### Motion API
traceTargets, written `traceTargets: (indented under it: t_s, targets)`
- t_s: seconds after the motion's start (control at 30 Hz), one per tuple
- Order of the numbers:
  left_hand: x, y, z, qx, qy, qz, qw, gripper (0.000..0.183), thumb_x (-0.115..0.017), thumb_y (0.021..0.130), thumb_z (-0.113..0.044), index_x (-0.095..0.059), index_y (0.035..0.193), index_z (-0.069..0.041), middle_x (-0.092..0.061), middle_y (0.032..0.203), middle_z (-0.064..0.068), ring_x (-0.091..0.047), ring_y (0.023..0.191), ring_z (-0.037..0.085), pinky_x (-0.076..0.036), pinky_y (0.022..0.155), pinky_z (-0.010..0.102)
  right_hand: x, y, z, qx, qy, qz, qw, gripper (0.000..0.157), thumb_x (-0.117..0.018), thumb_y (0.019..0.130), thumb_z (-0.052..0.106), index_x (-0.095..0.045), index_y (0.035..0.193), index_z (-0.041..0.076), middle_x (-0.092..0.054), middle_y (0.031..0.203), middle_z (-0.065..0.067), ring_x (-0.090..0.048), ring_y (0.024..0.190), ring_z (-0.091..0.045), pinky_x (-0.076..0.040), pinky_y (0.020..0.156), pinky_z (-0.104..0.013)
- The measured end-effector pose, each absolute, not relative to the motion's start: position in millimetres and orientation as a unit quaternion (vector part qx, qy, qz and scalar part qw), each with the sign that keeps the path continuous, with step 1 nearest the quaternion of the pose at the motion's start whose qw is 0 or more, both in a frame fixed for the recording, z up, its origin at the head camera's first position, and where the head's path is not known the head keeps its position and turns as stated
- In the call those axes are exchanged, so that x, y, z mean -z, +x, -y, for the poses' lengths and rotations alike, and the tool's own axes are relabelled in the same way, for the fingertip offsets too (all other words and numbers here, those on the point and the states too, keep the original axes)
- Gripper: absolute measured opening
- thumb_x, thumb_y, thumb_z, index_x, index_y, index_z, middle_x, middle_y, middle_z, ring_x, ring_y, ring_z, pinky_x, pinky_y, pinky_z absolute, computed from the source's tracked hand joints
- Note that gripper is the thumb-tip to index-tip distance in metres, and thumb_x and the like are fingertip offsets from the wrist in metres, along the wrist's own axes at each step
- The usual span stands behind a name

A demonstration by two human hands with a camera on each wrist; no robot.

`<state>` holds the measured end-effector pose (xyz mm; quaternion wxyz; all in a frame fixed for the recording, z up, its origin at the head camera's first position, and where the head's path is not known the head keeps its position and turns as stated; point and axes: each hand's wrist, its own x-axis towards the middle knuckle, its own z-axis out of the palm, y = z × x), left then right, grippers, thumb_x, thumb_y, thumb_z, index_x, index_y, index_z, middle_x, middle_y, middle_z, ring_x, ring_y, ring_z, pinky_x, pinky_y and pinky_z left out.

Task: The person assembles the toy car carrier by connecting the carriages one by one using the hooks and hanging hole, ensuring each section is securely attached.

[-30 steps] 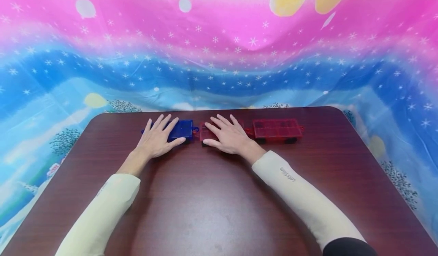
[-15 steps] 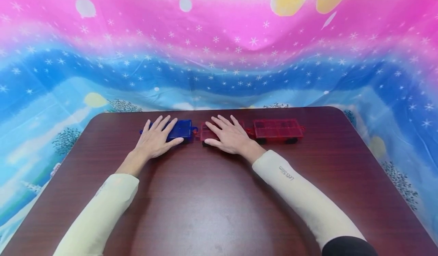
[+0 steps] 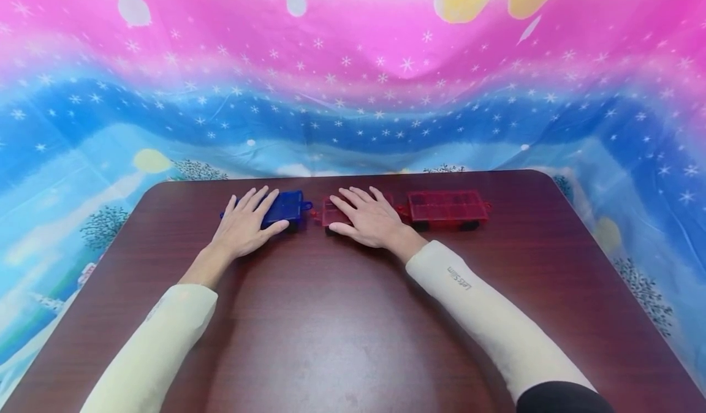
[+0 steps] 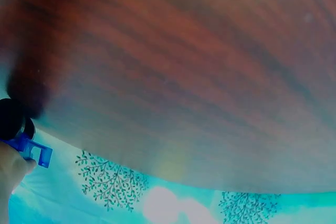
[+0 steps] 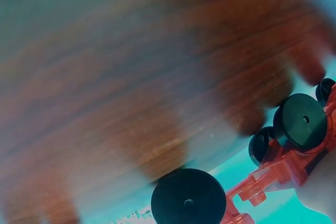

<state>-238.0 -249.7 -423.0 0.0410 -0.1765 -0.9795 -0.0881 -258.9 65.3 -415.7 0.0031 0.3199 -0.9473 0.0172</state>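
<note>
My left hand (image 3: 241, 226) rests palm down, fingers spread, on a translucent blue wheeled toy wagon (image 3: 288, 208) and covers its left part. A loop-shaped coupling (image 3: 307, 205) juts from the wagon's right end. Likewise spread flat, my right hand (image 3: 371, 218) lies over a translucent red wheeled toy wagon (image 3: 331, 215), hiding much of it. A slim gap seems to part the blue loop from the red hook (image 3: 315, 214). In the right wrist view, black wheels (image 5: 189, 198) sit under red couplings (image 5: 281, 171). The left wrist view catches just a blue end (image 4: 42, 154).
A second red wagon (image 3: 448, 208) stands right of the covered one, apparently coupled to it. The wagons line up near the far edge of the dark wooden table (image 3: 331, 315). Behind it hangs a printed cloth (image 3: 353, 94).
My left hand has slid left with the blue wagon, and its loop has drawn away from the red hook. The right hand and both red wagons have hardly moved.
</note>
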Motion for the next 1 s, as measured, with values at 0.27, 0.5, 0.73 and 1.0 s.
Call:
traceTargets:
  t_s: [0.27,0.5,0.73,1.0]
  targets:
    - [423.3,-231.7,253.3,0.112,-0.179,0.976,0.048,0.086,-0.044,0.097,-0.070,-0.028,0.162,-0.016,-0.026,0.165,0.017,-0.019,0.151,0.042,-0.006,0.117,0.067,415.6,-260.0,-64.5,-0.011,0.322,0.947,0.001,0.079,-0.025,0.099,0.074,-0.022,0.164,0.029,-0.023,0.168,-0.001,-0.018,0.153,-0.024,-0.010,0.122,-0.056]
    - [423.7,-228.6,251.1,0.110,-0.178,0.977,0.047,0.086,-0.045,0.097,-0.071,-0.027,0.163,-0.018,-0.026,0.165,0.015,-0.019,0.151,0.041,-0.006,0.118,0.066,415.2,-258.9,-63.4,-0.010,0.319,0.948,-0.005,0.079,-0.025,0.099,0.074,-0.021,0.164,0.029,-0.022,0.168,-0.001,-0.018,0.153,-0.025,-0.010,0.121,-0.056]
    - [424.1,-228.9,244.2,0.099,-0.189,0.976,0.050,0.086,-0.044,0.097,-0.071,-0.028,0.162,-0.016,-0.027,0.164,0.016,-0.020,0.150,0.042,-0.007,0.117,0.068,415.6,-259.4,-63.7,-0.008,0.319,0.948,-0.001,0.080,-0.023,0.099,0.075,-0.022,0.164,0.029,-0.023,0.168,-0.001,-0.019,0.153,-0.026,-0.011,0.122,-0.056]
    - [424.7,-229.8,241.9,0.086,-0.187,0.977,0.050,0.086,-0.046,0.096,-0.071,-0.030,0.161,-0.016,-0.027,0.164,0.015,-0.021,0.150,0.041,-0.008,0.117,0.067,417.3,-260.6,-64.4,-0.011,0.319,0.948,-0.001,0.080,-0.023,0.098,0.075,-0.022,0.164,0.029,-0.023,0.167,-0.001,-0.019,0.153,-0.026,-0.010,0.121,-0.056]
